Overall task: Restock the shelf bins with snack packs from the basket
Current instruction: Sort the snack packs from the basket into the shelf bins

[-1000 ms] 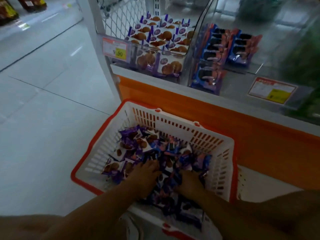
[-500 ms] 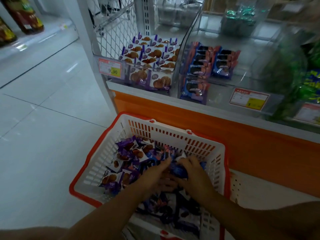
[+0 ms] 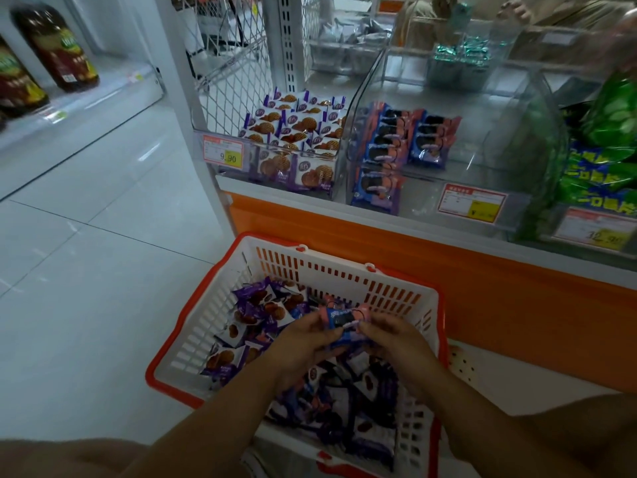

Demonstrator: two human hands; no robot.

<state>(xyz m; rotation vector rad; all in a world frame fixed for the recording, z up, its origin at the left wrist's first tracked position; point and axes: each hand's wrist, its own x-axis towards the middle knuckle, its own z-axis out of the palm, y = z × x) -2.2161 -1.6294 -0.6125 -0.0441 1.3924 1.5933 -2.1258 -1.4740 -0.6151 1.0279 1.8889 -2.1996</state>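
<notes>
Blue-and-pink snack pack (image 3: 343,319) up over the basket (image 3: 344,270), left hand (image 3: 303,343) and right hand (image 3: 393,339) each pinching an end! Basket's heaped with packs, so plenty left, I'd say. Matching bin (image 3: 482,139) on the shelf shows bare room; waffle bin (image 3: 253,167) looks fuller.

Both forearms are bare right to the lower edge. The left hand (image 3: 303,343) and right hand (image 3: 396,339) are bare too, and bare knees show at seven and four o'clock.
</notes>
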